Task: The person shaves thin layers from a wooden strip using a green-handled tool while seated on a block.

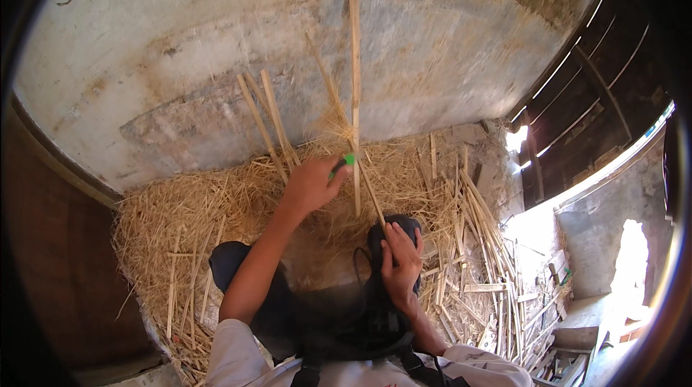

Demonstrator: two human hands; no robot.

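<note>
My left hand (313,185) is closed round a tool with a green and black handle (347,161), probably a knife; its blade is not clear. It meets a thin pale bamboo strip (371,192) with blurred curly shavings (335,113) at its upper part. My right hand (400,257) presses that strip's lower end against my right knee (407,227), fingers bent over it. Just beyond, a longer upright strip (354,55) leans on the wall, and several other strips (270,98) lean further left.
A stained pale wall (216,33) stands ahead. Straw-like shavings (166,228) cover the ground around my knees, with a pile of loose strips (490,264) at the right. Dark boards (598,91) with bright gaps form the right side, above a concrete block (577,336). A dark surface (72,257) lies left.
</note>
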